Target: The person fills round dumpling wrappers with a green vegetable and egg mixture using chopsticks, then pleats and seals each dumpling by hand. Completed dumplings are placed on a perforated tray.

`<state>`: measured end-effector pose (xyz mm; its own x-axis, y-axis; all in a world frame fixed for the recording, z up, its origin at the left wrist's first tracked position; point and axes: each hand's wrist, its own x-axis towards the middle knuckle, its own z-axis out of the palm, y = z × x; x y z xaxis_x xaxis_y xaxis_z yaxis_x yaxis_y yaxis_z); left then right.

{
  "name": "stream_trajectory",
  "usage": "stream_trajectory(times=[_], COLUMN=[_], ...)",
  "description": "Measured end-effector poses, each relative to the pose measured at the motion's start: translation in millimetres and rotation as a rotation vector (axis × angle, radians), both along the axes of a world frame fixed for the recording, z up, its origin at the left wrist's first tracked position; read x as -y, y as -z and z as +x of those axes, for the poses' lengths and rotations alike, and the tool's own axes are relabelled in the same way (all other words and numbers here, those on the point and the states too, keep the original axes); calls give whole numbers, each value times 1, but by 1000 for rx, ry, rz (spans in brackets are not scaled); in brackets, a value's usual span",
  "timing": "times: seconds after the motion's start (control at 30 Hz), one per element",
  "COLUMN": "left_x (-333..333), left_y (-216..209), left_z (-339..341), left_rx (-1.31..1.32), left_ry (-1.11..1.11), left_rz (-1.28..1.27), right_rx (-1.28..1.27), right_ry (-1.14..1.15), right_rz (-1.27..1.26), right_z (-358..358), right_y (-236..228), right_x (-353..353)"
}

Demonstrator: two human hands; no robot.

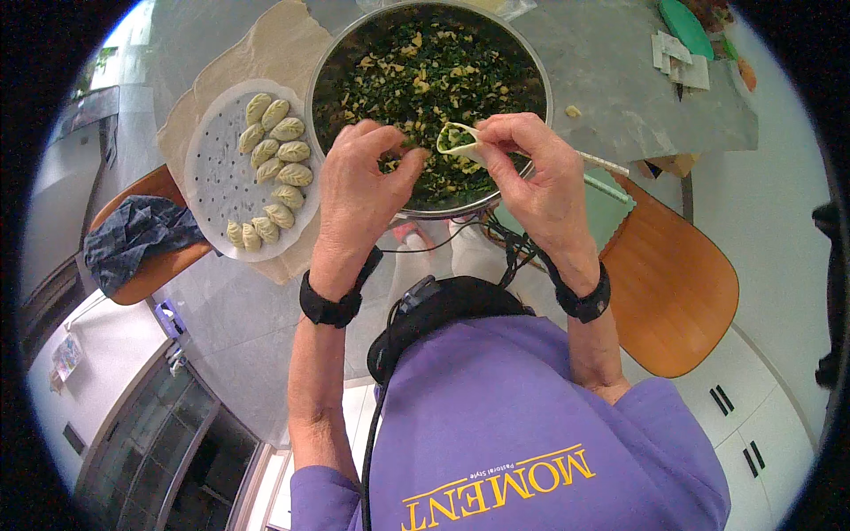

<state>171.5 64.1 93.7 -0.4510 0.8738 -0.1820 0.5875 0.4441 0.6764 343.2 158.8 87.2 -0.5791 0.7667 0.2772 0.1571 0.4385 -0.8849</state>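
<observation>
My right hand pinches the edge of a pale dumpling wrapper between thumb and fingers. The wrapper is folded into an open pouch, with green filling showing in its mouth. Beside it, over the near part of the bowl, my left hand has its fingers curled and its thumb close to the index fingertip. Whether a bit of filling sits in that pinch I cannot make out. Below both hands lies a large metal bowl with chopped dark greens and yellow egg-like bits.
Left of the bowl, several pleated dumplings lie on a round white perforated sheet over a beige cloth. A stick juts out right of the bowl. Wooden chairs flank the grey table. Dark cables hang near my waist.
</observation>
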Motion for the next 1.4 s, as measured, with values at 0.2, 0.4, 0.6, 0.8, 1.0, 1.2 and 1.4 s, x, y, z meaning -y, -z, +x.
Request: stream_trajectory(times=[0.2,0.4,0.6,0.8,1.0,1.2,1.4], left_x=[-4,-2,-10,-10,-12,-14,-14], left_y=[10,8,17,19,6,-2,9], left_z=[6,5,8,1,-1,6,4], left_rx=[-334,-449,-559,-350,666,1168,1418], left_ry=[212,246,278,311,-145,-267,-232], left_rz=[266,93,167,191,180,147,199], right_rx=[16,99,68,46,63,10,-12], right_ry=[20,10,15,42,-11,-66,-89], right_rz=[-34,-101,-94,-90,-201,-191,-143], right_z=[2,7,5,2,3,2,-1], right_y=[-3,-6,-5,-6,-4,-2,-3], right_x=[-1,-3,-4,-4,-4,-2,-2])
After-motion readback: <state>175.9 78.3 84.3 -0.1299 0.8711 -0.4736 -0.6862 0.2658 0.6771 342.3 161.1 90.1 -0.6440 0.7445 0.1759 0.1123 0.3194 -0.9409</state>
